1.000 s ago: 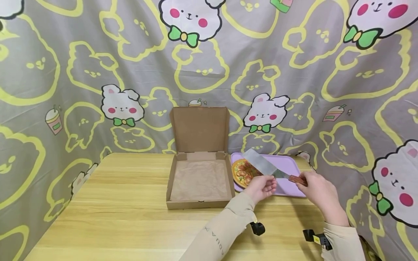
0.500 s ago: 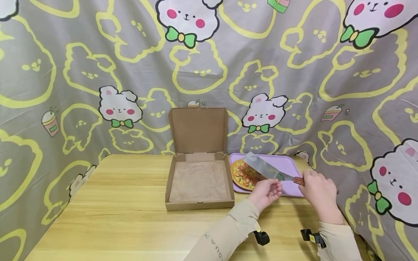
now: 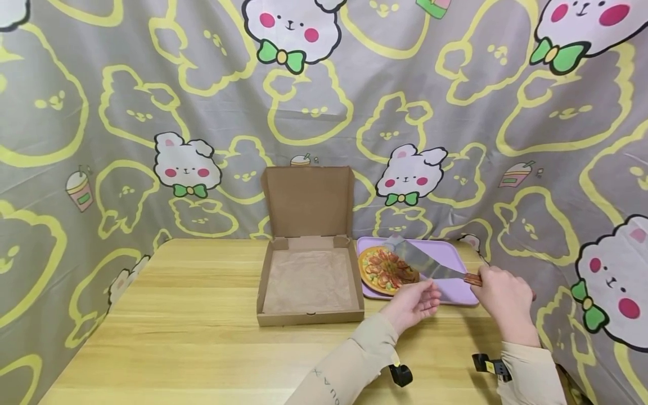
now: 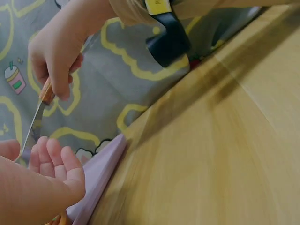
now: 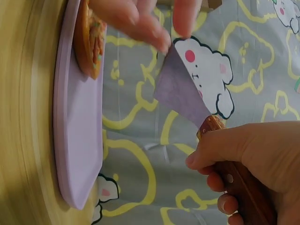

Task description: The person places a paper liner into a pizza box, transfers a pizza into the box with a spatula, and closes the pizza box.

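My right hand (image 3: 506,301) grips the wooden handle of a wide metal spatula (image 3: 422,263), held tilted above the purple tray (image 3: 453,250). The blade's far end overlaps the right part of the pizza (image 3: 381,270) in the head view; the height between them cannot be told. My left hand (image 3: 414,304) is just below the blade, palm turned up, fingers loosely bent. Seen from the left wrist, the left hand (image 4: 51,178) has thumb and fingers apart at the blade. In the right wrist view the spatula blade (image 5: 180,86) reaches up to the left fingertips, with the handle in my right fist.
An open cardboard pizza box (image 3: 268,281) lined with brown paper stands left of the tray, its lid upright. Both lie on a wooden table (image 3: 202,315). A patterned cloth (image 3: 228,112) hangs behind the table and along its sides.
The spatula and my right hand have shifted to the right, uncovering more of the pizza. My left hand has moved slightly right and lower, its fingers looser.
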The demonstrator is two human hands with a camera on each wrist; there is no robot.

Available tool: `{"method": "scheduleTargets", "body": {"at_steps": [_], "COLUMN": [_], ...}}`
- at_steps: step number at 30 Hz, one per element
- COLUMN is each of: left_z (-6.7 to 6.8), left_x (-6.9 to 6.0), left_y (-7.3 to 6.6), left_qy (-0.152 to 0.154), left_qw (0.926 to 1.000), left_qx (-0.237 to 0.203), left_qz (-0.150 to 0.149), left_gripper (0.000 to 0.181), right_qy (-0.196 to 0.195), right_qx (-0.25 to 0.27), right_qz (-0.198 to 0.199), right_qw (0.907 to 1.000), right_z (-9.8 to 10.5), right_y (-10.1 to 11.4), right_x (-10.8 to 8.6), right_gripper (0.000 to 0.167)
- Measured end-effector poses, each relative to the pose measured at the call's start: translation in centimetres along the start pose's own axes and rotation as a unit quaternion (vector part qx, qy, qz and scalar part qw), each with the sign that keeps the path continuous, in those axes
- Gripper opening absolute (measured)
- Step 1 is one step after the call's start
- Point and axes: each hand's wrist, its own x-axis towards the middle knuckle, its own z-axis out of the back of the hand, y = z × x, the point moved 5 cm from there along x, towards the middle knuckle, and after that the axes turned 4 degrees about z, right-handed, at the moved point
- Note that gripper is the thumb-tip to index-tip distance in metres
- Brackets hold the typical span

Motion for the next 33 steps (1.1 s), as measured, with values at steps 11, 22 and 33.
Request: {"method": "scheduleTargets", "body": {"at_steps": [11,22,33], "left_z": [2.9,5.9,7.9], "left_x": [-0.9,-2.0,-1.7], "left_y": [-1.0,-1.6,-2.5], "left_qy": [-0.051,-0.138,-0.144], "left_qw": [0.9951,0.9802,0.9772], "left_qx": [0.044,-0.02,-0.013], "left_qz": [-0.073,-0.141,-0.156], "left_gripper": [0.023,0.023,0.024], "right_qy": [0.019,0.026,0.049], "right_qx": [0.011,0.017,0.022], "right_qz": [-0.026,-0.035,-0.04], "right_qw": [0.9994,0.9989,0.9977], "right_z": [0.4,0.0,-0.2], "right_y": [-1.6,-1.7,-2.5], "right_x": [-0.2,-0.1,-0.4], "right_gripper": [0.03,0.03,0.03]}}
